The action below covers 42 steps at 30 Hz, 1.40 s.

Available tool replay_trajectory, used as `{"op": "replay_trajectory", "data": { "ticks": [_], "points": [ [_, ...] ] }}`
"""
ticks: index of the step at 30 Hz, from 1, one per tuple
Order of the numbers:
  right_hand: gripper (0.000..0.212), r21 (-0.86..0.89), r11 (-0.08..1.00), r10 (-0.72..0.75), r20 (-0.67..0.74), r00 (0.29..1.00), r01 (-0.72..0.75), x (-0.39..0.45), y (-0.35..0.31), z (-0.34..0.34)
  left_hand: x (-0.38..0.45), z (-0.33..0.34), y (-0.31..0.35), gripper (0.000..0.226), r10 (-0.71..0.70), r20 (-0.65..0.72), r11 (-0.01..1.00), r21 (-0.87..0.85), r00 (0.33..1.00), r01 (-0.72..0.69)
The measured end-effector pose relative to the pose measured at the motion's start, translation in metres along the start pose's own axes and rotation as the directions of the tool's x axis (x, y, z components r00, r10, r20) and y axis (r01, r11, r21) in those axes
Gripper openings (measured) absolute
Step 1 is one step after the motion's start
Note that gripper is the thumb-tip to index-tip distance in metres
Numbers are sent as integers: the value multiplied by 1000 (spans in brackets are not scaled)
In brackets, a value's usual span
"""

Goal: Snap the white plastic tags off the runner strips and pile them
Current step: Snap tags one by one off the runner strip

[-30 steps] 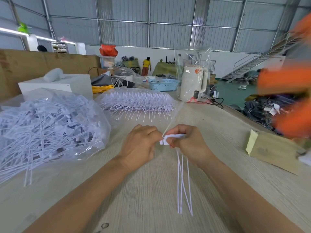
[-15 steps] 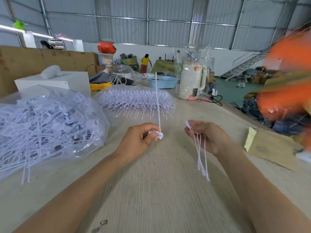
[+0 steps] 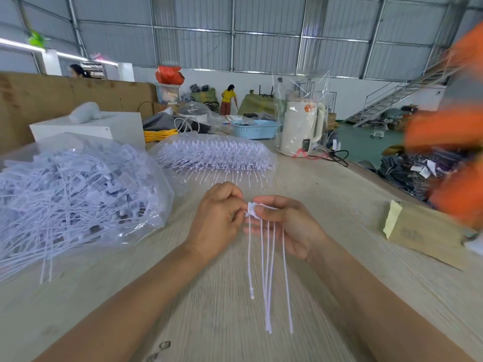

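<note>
1. At about 9 o'clock on the pale wood-grain surface (image 3: pixel 326 184) lies a clear plastic bag (image 3: pixel 73 189) heaped with loose white tags, some tails spilling out toward the near edge.
2. At about 11 o'clock, farther back, a second clear bag (image 3: pixel 217 155) holds tags in neat rows on their runner strips, tails pointing toward the person.
3. Just left of centre, the left hand (image 3: pixel 217 218) has its fingers curled, fingertips at the head of a white tag; it appears to pinch it, though blur makes the contact hard to read.
4. Touching it at centre, the right hand (image 3: pixel 285 226) pinches a small bunch of white tags (image 3: pixel 269 257) under its thumb, their thin tails hanging down toward 6 o'clock above the surface.
5. At 1 o'clock stands a white kettle (image 3: pixel 300 129) wrapped in clear film.
6. At 3 o'clock a brown cardboard piece (image 3: pixel 428 236) lies flat.
</note>
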State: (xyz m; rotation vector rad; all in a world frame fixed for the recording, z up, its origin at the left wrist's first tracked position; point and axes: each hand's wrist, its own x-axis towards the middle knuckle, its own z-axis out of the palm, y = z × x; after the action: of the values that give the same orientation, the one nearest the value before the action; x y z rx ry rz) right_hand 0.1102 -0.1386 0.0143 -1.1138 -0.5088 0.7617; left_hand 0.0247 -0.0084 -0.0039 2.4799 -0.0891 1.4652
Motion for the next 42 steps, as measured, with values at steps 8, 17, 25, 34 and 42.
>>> {"op": "replay_trajectory", "data": {
  "ticks": [8,17,25,34,42],
  "points": [
    [18,38,993,-108,-27,994,109,4,9,0,0,2,10,30,-116,-37,987,-120,993,111],
    [16,-42,991,-133,-79,988,130,5,4,-4,1,3,21,61,-338,92,736,-594,937,324],
    [13,-20,930,-343,-416,842,368,4,-3,-8,0,14,50,29,-480,602,431,-471,638,770],
    [8,-189,852,-517,-456,725,489,-1,-3,-3,10,10,57,29,-291,453,880,-220,843,422],
    [7,-315,865,-467,-226,855,390,8,4,28,8,-58,31,24,-150,506,953,303,849,-12]
  ]
}}
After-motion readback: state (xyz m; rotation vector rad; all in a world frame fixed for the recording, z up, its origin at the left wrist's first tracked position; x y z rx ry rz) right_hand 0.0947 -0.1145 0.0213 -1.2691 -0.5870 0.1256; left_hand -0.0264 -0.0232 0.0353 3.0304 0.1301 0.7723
